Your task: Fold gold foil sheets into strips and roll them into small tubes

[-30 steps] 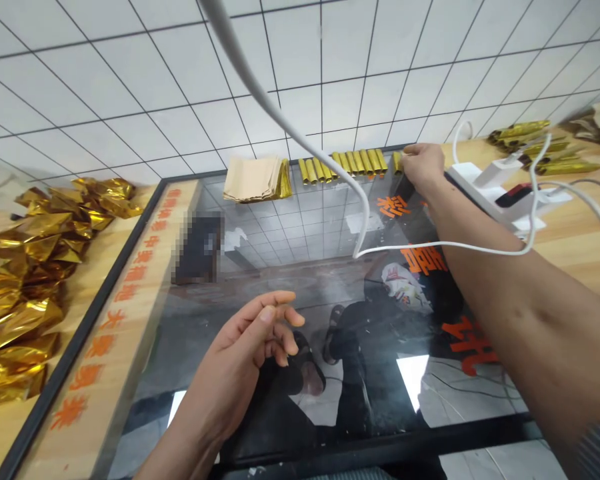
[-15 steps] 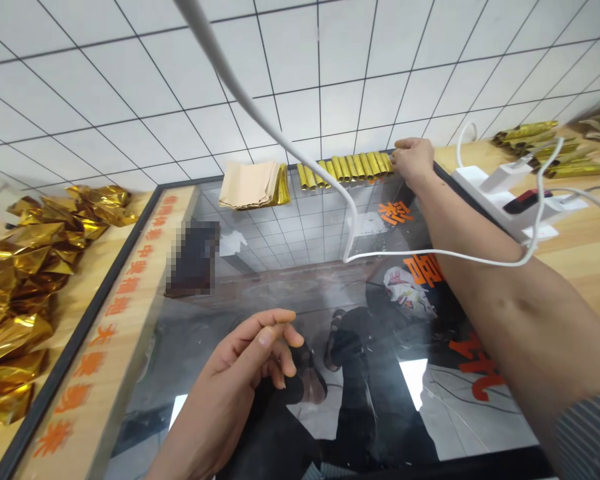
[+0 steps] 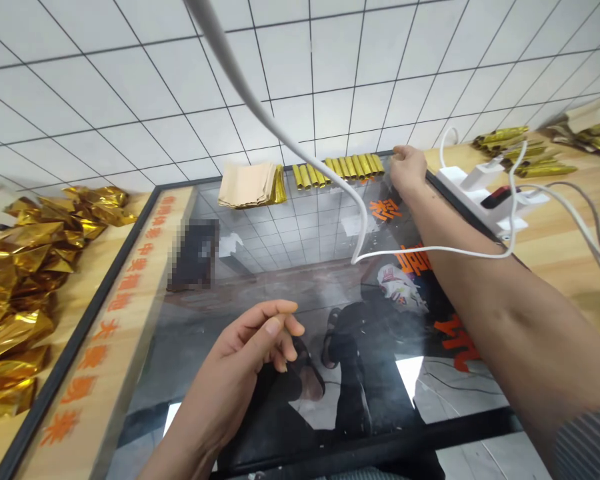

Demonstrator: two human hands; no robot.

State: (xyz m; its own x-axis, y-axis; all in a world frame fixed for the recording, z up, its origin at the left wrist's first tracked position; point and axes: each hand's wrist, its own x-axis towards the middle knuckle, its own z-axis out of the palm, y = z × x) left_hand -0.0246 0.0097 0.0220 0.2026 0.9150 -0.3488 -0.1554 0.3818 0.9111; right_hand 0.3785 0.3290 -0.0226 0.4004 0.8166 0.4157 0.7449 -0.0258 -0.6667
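My left hand [image 3: 260, 343] hovers over the dark glass tabletop [image 3: 260, 280], fingers loosely bent and apart, with nothing between them. Stretched to the far edge, my right hand [image 3: 409, 170] has its fingers curled in, and what they hold, if anything, is hidden. Just left of it lies a row of small gold foil rolls [image 3: 353, 167], side by side along the back edge. A narrow gap parts the row from my right hand. Beside the row's left end sits a stack of beige paper sheets [image 3: 246, 185] with gold foil [image 3: 279, 193] at its right side.
Folded gold foil pieces [image 3: 25, 280] are heaped on the wooden surface at left. A white power strip [image 3: 480, 193] with plugs stands right of my right arm. A white cable [image 3: 300, 150] hangs across the view. More gold rolls [image 3: 510, 147] lie behind the strip, near the tiled wall [image 3: 280, 67].
The view has shifted slightly, moving the right-hand things leftward. My right hand stays at the far edge, now a little apart from the row. My left hand keeps its loose pose.
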